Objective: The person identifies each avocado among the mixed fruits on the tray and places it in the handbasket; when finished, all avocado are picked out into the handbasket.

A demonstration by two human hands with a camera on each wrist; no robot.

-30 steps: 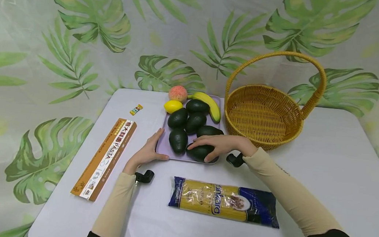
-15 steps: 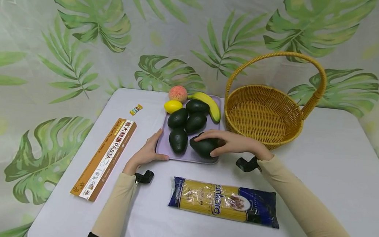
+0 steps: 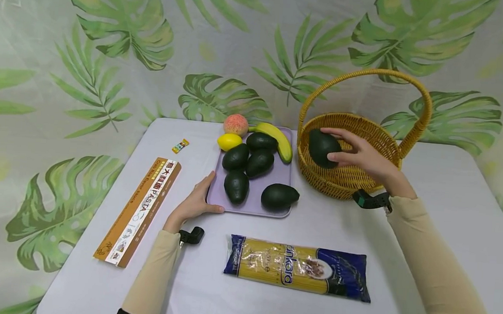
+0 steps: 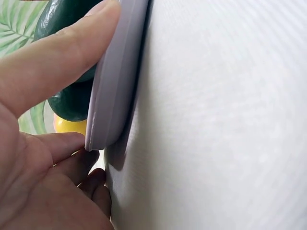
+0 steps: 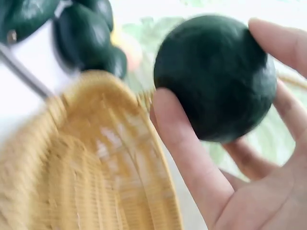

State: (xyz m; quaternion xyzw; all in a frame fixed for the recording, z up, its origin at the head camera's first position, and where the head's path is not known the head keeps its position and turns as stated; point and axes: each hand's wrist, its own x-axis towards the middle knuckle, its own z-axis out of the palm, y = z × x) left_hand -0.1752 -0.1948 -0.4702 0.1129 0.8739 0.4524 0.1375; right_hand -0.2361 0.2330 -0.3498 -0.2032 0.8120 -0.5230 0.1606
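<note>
A dark green avocado (image 3: 323, 148) is held between the thumb and fingers of my right hand (image 3: 363, 157), over the left side of the wicker basket (image 3: 341, 190). In the right wrist view the avocado (image 5: 216, 79) looks round, end towards the camera. My left hand (image 3: 193, 206) rests at the front left corner of the lilac tray (image 3: 252, 209). Its thumb lies along the front rim and its extended fingers touch the left side. Several avocados (image 3: 236, 186) lie on the tray, one (image 3: 279, 197) overhanging its right edge. A banana (image 3: 279, 140), lemon (image 3: 229, 141) and peach (image 3: 236, 125) lie at the back.
The basket's tall handle (image 3: 371, 70) arches above it. A blue and yellow spaghetti packet (image 3: 298, 267) lies in front of the tray. Left of the tray are a long pasta box (image 3: 138, 211) and a small wrapped sweet (image 3: 180, 145). A leaf-patterned cloth hangs behind.
My right hand has lifted one avocado off the tray and carried it right and back, over the basket. Another avocado now shows at the tray's front right. The left hand has stayed put.
</note>
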